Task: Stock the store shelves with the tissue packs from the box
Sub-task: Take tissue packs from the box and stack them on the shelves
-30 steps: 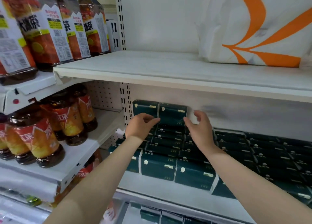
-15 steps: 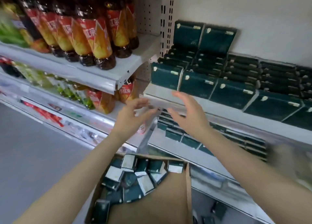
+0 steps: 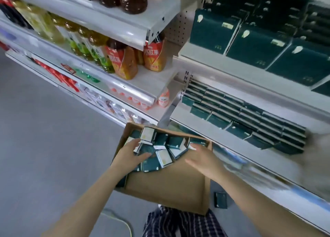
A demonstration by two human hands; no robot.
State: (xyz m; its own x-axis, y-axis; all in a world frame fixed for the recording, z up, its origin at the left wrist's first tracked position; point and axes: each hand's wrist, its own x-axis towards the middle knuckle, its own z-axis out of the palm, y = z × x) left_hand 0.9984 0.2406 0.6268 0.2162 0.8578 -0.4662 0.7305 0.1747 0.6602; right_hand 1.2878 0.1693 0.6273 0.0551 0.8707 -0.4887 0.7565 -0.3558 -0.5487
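A cardboard box sits low in front of me, with several dark green tissue packs heaped loosely at its far end. My left hand lies on the left side of the heap, fingers spread over the packs. My right hand reaches in from the right with fingers apart, its fingertips touching a pack by the box's right wall. Neither hand has lifted a pack. Rows of the same packs fill the upper shelf and the lower shelf at right.
Shelves of bottled tea stand to the left. One tissue pack lies on the grey floor right of the box. A pale cable runs on the floor near my plaid-clad legs.
Both hands left the packs stacked on the upper shelf and dropped down into the box. My view swung from the shelf down to the box and floor.
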